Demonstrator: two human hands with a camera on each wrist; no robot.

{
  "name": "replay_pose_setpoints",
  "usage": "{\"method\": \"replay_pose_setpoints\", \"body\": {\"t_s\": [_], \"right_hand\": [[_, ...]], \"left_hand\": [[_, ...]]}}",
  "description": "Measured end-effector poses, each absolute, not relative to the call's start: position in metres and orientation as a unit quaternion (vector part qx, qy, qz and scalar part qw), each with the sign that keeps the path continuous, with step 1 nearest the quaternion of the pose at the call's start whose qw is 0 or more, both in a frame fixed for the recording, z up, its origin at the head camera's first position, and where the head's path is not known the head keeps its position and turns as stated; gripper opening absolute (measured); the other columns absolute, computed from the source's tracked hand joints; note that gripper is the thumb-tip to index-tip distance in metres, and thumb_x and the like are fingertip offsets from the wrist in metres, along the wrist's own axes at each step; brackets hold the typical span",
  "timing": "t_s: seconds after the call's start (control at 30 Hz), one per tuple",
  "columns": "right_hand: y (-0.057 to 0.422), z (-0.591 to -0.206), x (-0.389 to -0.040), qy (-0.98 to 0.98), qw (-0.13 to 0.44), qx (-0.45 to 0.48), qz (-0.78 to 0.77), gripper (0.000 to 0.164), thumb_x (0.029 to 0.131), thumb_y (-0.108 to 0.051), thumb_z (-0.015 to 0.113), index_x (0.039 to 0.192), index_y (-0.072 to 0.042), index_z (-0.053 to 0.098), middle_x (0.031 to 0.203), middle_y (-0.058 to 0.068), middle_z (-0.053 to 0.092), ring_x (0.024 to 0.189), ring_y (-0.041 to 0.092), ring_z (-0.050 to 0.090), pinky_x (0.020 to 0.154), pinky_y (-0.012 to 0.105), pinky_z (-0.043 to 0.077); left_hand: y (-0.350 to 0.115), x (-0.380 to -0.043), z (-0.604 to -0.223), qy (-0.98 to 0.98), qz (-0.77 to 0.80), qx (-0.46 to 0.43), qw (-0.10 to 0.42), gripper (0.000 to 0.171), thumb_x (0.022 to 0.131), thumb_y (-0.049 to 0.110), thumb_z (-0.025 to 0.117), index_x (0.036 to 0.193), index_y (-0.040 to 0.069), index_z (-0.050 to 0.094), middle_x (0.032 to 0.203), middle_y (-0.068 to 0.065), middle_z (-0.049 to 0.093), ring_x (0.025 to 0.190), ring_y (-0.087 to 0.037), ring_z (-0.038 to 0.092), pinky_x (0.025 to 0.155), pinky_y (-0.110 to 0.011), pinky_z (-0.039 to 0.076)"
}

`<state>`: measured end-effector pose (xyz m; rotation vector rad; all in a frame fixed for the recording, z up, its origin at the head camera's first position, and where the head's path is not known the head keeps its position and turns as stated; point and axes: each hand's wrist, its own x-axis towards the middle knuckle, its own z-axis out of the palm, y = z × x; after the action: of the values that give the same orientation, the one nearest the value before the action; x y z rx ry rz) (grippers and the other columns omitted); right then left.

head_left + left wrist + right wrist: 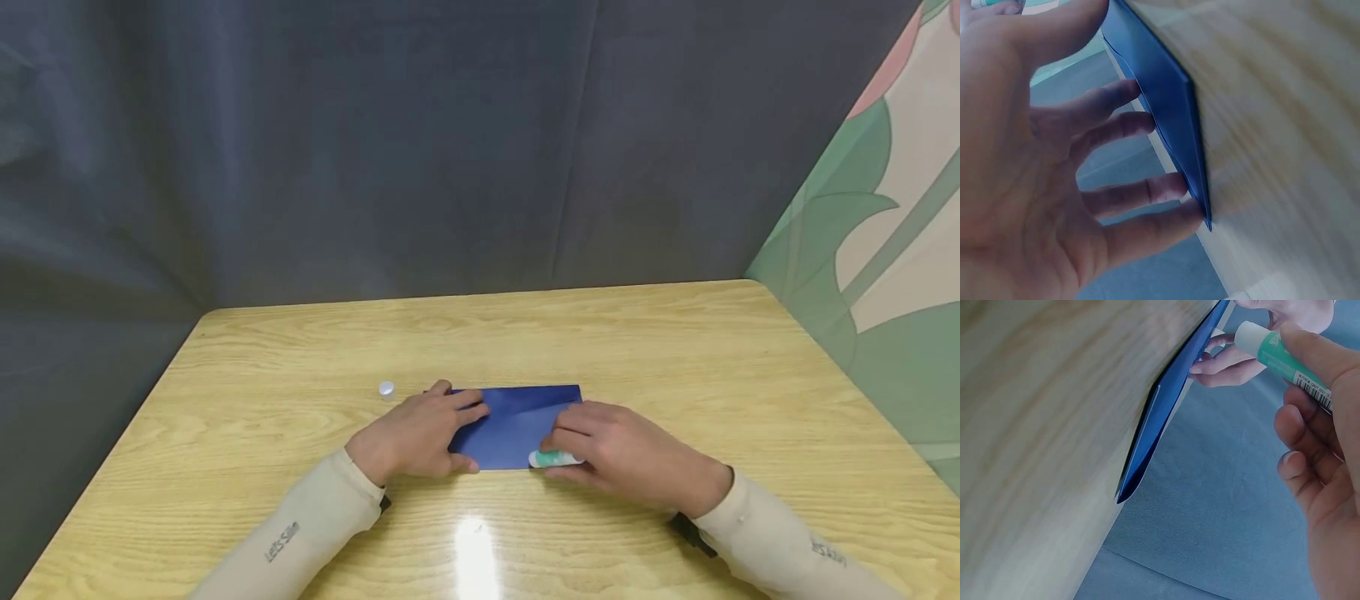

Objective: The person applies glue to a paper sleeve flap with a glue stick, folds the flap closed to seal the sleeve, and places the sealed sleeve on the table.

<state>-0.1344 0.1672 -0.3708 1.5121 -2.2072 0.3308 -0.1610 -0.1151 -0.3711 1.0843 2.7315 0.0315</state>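
A folded sheet of dark blue paper lies flat on the wooden table, its layers showing at the edge in both wrist views. My left hand rests across the paper's left end, fingers spread and fingertips pressing on it, thumb at the near edge. In my right hand is a white and green glue stick, gripped between thumb and fingers. It lies tilted close over the paper's near right part, its white end pointing left toward my left hand.
A small white round cap sits on the table just left of the paper. Behind the table hangs a dark curtain. A panel with a green leaf pattern stands along the right side.
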Motion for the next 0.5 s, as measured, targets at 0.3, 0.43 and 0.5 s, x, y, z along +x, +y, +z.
{"method": "replay_pose_setpoints", "body": {"t_s": [0.3, 0.43, 0.5], "right_hand": [[0.169, -0.369, -0.135, -0.802, 0.21, 0.545, 0.125, 0.017, 0.086, -0.031, 0.078, 0.097, -0.021, 0.07, 0.089, -0.012, 0.063, 0.077, 0.001, 0.052, 0.072, 0.019, 0.049], [0.169, -0.37, -0.136, -0.799, 0.213, 0.547, 0.129, 0.018, 0.086, -0.031, 0.079, 0.098, -0.02, 0.07, 0.09, -0.012, 0.063, 0.077, 0.002, 0.053, 0.071, 0.019, 0.049], [0.169, -0.37, -0.136, -0.801, 0.213, 0.545, 0.126, 0.019, 0.085, -0.032, 0.079, 0.098, -0.021, 0.07, 0.09, -0.012, 0.064, 0.077, 0.001, 0.054, 0.071, 0.019, 0.049]], "left_hand": [[-0.107, -0.17, -0.373, 0.92, -0.071, 0.376, 0.078, 0.063, 0.095, 0.062, 0.051, 0.152, 0.035, 0.041, 0.158, 0.007, 0.04, 0.123, -0.023, 0.053, 0.073, -0.035, 0.054], [-0.099, -0.171, -0.373, 0.917, -0.096, 0.38, 0.079, 0.063, 0.095, 0.065, 0.049, 0.152, 0.041, 0.037, 0.157, 0.007, 0.04, 0.123, -0.026, 0.054, 0.079, -0.038, 0.056], [-0.095, -0.172, -0.371, 0.915, -0.106, 0.38, 0.081, 0.065, 0.094, 0.066, 0.05, 0.153, 0.041, 0.036, 0.155, 0.007, 0.041, 0.123, -0.025, 0.053, 0.084, -0.04, 0.055]]}}
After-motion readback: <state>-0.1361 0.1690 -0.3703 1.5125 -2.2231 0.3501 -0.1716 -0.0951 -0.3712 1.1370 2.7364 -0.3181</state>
